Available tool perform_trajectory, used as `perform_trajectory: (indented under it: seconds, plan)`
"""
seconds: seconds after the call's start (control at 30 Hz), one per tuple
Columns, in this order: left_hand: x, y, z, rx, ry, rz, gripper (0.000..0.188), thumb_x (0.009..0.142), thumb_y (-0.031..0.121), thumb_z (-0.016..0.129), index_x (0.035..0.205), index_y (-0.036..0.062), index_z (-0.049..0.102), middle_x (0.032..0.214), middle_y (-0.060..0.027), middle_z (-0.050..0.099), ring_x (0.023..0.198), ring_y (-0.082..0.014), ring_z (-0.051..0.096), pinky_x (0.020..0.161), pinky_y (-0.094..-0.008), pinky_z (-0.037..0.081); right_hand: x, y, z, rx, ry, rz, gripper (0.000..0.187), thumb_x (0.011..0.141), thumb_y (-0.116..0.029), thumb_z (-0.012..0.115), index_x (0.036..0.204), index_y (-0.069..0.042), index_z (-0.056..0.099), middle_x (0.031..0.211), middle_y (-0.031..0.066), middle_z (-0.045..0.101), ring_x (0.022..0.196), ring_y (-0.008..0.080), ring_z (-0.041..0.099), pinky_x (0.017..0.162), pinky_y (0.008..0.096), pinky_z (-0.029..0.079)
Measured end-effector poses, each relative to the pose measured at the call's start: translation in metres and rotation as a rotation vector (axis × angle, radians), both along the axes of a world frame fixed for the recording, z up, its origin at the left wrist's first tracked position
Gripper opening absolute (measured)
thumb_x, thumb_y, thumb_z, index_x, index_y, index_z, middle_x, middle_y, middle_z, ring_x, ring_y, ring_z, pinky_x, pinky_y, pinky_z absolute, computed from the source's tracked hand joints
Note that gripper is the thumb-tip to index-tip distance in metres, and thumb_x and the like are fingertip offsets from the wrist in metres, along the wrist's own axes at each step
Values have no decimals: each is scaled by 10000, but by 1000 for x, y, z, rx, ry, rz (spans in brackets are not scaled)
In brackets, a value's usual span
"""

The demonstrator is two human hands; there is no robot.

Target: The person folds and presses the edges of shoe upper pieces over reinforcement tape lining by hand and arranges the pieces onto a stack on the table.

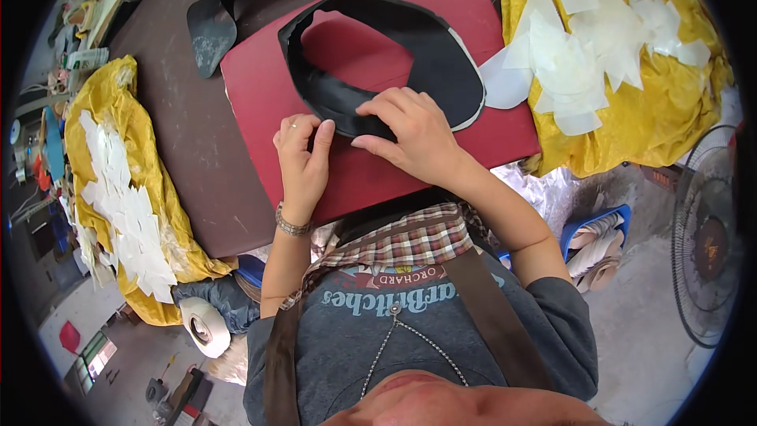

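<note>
A black leather-like shoe upper [445,67], bent into a loop with a pale edge along its right side, lies on a red board [260,102]. My left hand [302,159] pinches the near left edge of the upper between thumb and fingers. My right hand [414,132] grips the near edge a little to the right, its fingers curled over the black material and its thumb at the front. A translucent white cut piece [505,83] lies at the right of the upper, partly on the board.
Around the board spreads a brown tabletop [177,134]. A second black curved piece [217,28] lies at the far left. Yellow sacking [654,126] holds white cut sheets on the right; more yellow sacking [142,102] with white pieces is on the left. A fan [710,244] stands at right.
</note>
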State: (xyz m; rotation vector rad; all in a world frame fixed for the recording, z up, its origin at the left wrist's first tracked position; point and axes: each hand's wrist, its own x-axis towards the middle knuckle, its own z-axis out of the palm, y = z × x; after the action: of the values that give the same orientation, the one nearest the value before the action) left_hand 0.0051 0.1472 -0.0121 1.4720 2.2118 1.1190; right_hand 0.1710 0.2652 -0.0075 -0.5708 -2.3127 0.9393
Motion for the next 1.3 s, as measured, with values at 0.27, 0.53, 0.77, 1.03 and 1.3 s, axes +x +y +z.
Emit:
perform_trajectory:
  seconds: [0.27,0.53,0.77,1.03,1.3]
  plan:
    - [-11,0,-2,11,-272,-59,141,859,132,678,801,23,610,752,-67,591,767,-228,524,683,-348,401,-28,2,5,-155,-77,75,269,838,-273,698,954,-37,644,854,95,611,743,297,645,633,384,510]
    - [-2,-1,-5,26,-50,-23,211,807,114,696,696,27,539,702,-58,565,760,-240,527,689,-367,390,-33,37,-18,228,113,-142,170,887,-167,616,859,1,615,801,131,631,679,298,629,605,390,495]
    - [6,8,3,-12,-40,21,243,816,154,697,693,45,518,690,-63,531,803,-257,523,749,-390,361,-22,28,7,-222,-140,-30,256,880,-299,657,861,-48,610,761,85,647,715,303,631,649,390,489]
    - [-3,12,11,-146,1,-40,291,853,204,693,693,31,522,675,-62,524,792,-254,502,742,-385,354,-20,14,-8,-14,-14,98,204,840,-267,674,773,-80,626,780,63,614,767,284,627,678,423,486]
    - [-8,-3,-7,108,39,-59,220,737,68,675,667,-9,481,633,-119,502,658,-287,492,585,-419,381,4,110,4,356,211,-511,48,644,-67,653,689,-63,636,741,108,605,702,310,607,635,371,493]
